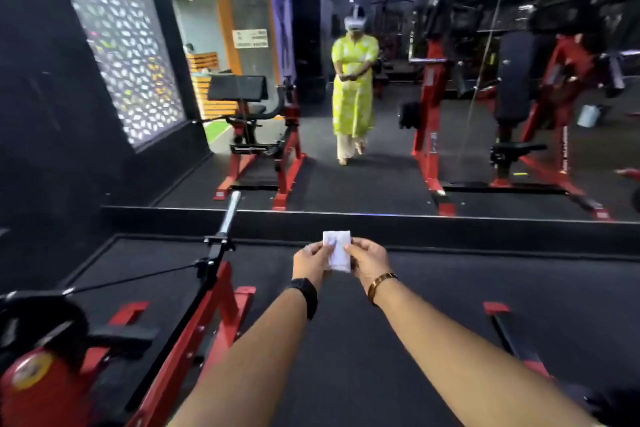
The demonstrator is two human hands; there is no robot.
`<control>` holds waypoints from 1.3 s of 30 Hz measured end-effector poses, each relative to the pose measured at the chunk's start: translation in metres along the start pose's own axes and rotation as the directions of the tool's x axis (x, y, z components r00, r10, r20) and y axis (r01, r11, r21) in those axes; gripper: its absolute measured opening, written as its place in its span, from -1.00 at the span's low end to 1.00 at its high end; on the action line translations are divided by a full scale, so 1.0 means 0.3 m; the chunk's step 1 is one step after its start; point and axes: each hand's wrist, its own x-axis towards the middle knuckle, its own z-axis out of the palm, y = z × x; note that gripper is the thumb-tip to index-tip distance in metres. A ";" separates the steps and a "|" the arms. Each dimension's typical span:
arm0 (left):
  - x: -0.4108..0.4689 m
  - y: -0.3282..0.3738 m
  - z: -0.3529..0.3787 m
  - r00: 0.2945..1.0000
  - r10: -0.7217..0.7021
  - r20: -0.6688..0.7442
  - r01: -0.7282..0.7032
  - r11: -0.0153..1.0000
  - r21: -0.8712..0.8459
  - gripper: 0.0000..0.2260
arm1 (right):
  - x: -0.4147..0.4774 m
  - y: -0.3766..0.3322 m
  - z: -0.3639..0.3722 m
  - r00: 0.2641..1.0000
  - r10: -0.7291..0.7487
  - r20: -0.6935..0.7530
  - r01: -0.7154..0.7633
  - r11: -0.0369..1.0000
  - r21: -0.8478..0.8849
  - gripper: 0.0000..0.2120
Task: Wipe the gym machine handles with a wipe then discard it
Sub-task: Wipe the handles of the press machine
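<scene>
A small white folded wipe (337,250) is held up in front of me over the dark floor. My left hand (311,262) pinches its left edge and my right hand (367,260) pinches its right edge. A red gym machine (207,315) stands to my left, with a chrome bar (230,211) sticking out toward the mirror. None of its handles can be made out. Neither hand touches the machine.
A wall mirror (381,114) ahead reflects me and red machines. A raised black ledge (346,218) runs below it. A red plate-loaded part (38,378) sits at lower left, a red and black frame foot (505,326) at right. Black rubber floor lies between.
</scene>
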 end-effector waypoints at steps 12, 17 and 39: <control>0.770 0.041 0.465 0.971 -0.074 0.228 0.091 0.994 -0.066 -0.92 | 0.820 -0.150 -0.199 0.960 -0.079 -0.268 0.071 0.997 -0.039 -0.87; 1.140 0.091 0.734 0.955 -0.080 0.286 0.089 0.996 -0.019 -0.80 | 1.196 -0.326 -0.332 0.955 -0.091 -0.284 0.096 0.995 0.002 -0.84; 2.189 0.078 2.032 0.522 -0.275 0.807 0.103 0.960 0.260 -0.81 | 2.253 -0.894 -1.133 0.724 -0.282 -0.629 0.144 0.954 -0.262 -0.79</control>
